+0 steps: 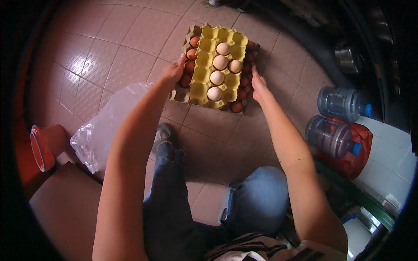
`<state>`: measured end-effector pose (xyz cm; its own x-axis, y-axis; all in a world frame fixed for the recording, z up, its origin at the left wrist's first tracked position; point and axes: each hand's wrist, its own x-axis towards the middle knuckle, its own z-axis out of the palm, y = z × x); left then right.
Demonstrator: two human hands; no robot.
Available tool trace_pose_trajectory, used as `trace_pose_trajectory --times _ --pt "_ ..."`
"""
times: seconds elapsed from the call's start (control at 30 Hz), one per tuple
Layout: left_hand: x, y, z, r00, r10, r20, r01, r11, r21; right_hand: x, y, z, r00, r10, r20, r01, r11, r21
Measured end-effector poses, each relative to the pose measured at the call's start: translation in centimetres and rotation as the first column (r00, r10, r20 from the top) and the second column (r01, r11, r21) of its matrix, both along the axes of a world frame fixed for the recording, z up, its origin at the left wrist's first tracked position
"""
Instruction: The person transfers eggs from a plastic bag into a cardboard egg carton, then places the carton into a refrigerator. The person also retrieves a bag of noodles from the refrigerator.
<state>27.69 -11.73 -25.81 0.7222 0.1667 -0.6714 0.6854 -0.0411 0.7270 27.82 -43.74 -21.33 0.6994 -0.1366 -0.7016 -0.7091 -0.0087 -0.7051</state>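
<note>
A yellow pulp egg tray (200, 73) with several pale eggs (220, 62) in its cups rests on top of a wider grey-brown egg tray (180, 94). Brown eggs (191, 54) show in the lower tray along both sides of the yellow one; whatever lies beneath the yellow tray is hidden. My left hand (174, 71) grips the lower tray's left edge, its thumb up beside the eggs. On the opposite edge my right hand (259, 84) holds the tray, fingers partly hidden. Both arms reach forward. Whether the stack touches the floor I cannot tell.
Pinkish tiled floor (137, 36) surrounds the trays. A clear plastic bag (114, 111) lies left, near a red bucket-like container (44, 148) and a brown surface (68, 212). Two large water bottles (339, 102) lie at right by a red bag (362, 156). A metal pot (347, 58) stands beyond.
</note>
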Motion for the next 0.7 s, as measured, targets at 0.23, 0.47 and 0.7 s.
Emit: trace_pose_trajectory --times 0.23,0.47,0.7 --pt "-1.4 -1.9 3.4 0.988 -0.088 0.124 0.039 0.935 0.354 -0.4 1.8 0.3 0.989 -0.143 0.048 0.146 0.988 -0.046" --pt "-1.8 -1.7 7.7 0.957 -0.038 0.287 -0.079 0.919 0.387 -1.3 2.5 4.1 0.970 -0.236 0.054 0.239 0.970 -0.048" --pt "0.2 2.0 22.8 0.965 -0.044 0.259 -0.034 0.957 0.288 -1.0 7.1 21.7 0.950 -0.311 0.013 0.311 0.949 -0.044"
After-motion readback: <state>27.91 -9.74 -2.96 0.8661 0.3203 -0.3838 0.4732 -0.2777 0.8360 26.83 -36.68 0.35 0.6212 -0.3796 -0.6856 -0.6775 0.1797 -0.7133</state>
